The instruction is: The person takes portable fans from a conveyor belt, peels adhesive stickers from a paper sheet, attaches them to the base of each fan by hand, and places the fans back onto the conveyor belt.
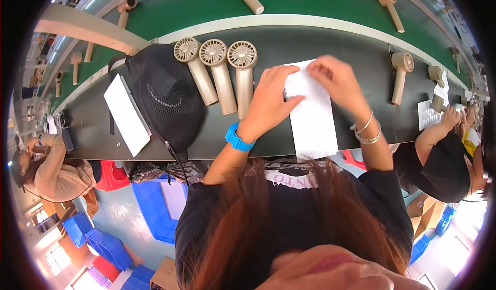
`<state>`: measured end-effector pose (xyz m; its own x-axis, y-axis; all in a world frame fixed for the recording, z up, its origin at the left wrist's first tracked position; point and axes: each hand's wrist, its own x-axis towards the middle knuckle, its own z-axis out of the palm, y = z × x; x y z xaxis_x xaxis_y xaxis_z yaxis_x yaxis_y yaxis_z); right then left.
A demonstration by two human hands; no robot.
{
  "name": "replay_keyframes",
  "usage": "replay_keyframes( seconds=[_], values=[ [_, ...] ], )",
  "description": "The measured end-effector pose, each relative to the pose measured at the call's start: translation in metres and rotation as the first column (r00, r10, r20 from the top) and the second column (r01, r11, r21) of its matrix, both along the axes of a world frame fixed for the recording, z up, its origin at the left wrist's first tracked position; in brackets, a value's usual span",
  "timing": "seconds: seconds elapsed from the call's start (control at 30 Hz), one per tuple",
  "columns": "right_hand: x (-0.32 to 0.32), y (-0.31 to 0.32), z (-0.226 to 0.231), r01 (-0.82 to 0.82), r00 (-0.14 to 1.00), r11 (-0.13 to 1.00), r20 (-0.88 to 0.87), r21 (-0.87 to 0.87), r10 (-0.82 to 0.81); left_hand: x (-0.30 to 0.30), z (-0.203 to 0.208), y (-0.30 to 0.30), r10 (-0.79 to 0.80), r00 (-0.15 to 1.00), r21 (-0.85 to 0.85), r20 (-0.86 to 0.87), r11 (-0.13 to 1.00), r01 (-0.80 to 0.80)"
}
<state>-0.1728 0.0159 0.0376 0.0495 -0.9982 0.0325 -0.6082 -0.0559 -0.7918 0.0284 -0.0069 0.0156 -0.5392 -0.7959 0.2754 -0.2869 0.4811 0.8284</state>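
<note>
A long white paper sheet [312, 122], possibly a stack, lies in front of me and reaches over the table's near edge. My left hand [268, 96], with a blue band at the wrist, grips its upper left edge, thumb on top and fingers along the side. Over the upper right corner is my right hand [338, 81], its fingers curled together and slightly blurred; whatever they pinch is hidden. Three beige handheld fans [225, 75] lie side by side just left of my left hand, round grilles away from me.
A black mesh bag [168, 93] and white sheets [126, 117] lie to the left. Another fan [400, 75] lies at right. Beyond a pale rail, a green conveyor belt [320, 3] carries several fans. Co-workers sit at both sides, one person's hand [451, 118] nearby on the right.
</note>
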Motion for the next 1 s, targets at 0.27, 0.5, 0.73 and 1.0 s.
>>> replay_keyframes(
  seconds=[0.27, 0.5, 0.73, 1.0],
  values=[
    [0.021, 0.060, -0.013, 0.307, 0.917, 0.931, -0.202, -0.195, -0.345, 0.001, -0.006, 0.012, -0.160, 0.971, -0.119, 0.176, 0.976, 0.183],
    [0.024, 0.068, -0.025, 0.342, 0.921, 0.929, -0.148, -0.143, -0.362, -0.032, -0.020, 0.025, -0.221, 0.966, -0.244, 0.131, 0.938, 0.247],
    [0.024, 0.065, -0.028, 0.281, 0.948, 0.954, -0.122, -0.109, -0.293, -0.024, -0.014, 0.018, -0.259, 0.965, -0.074, 0.040, 0.962, 0.262],
    [0.021, 0.067, -0.031, 0.237, 0.965, 0.956, -0.071, -0.171, -0.252, -0.025, -0.013, 0.016, -0.278, 0.959, -0.023, 0.055, 0.960, 0.280]
  ],
)
